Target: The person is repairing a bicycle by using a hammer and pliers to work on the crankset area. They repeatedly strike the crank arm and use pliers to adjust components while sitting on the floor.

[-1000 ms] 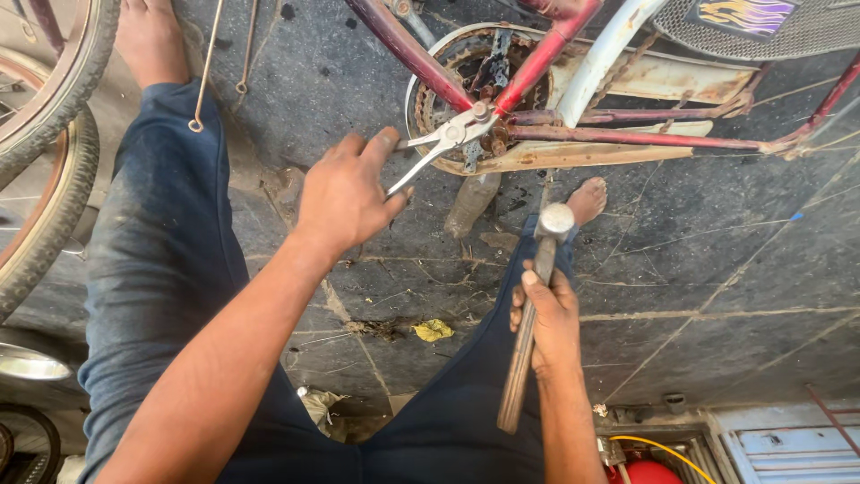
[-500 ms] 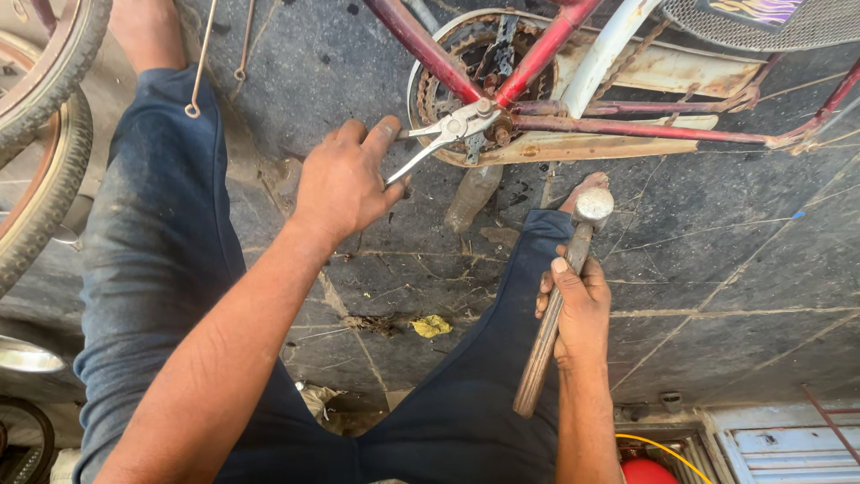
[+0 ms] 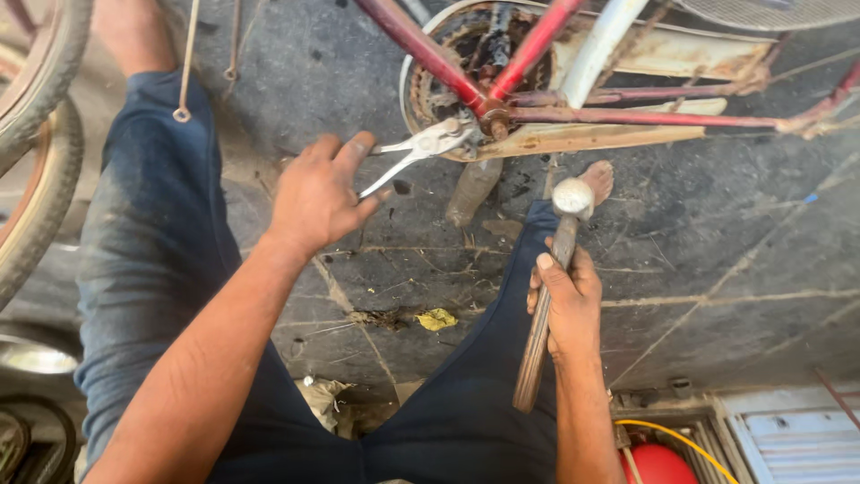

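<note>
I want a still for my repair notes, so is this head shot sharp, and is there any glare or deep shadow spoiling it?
Head view: the left hand on the pliers and the right hand on the hammer look sharp; sunlight glares on the white frame tube and the hammer head; the lower left corner is dark; the wide lens bends the edges.

Head cam, steep down, close-up.

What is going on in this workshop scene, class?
A seated person works on a red bicycle frame standing on the stone floor. The left hand holds pliers, their jaws at the crank axle. The right hand grips a hammer by its wooden handle, head raised just below the axle, not touching it.
</note>
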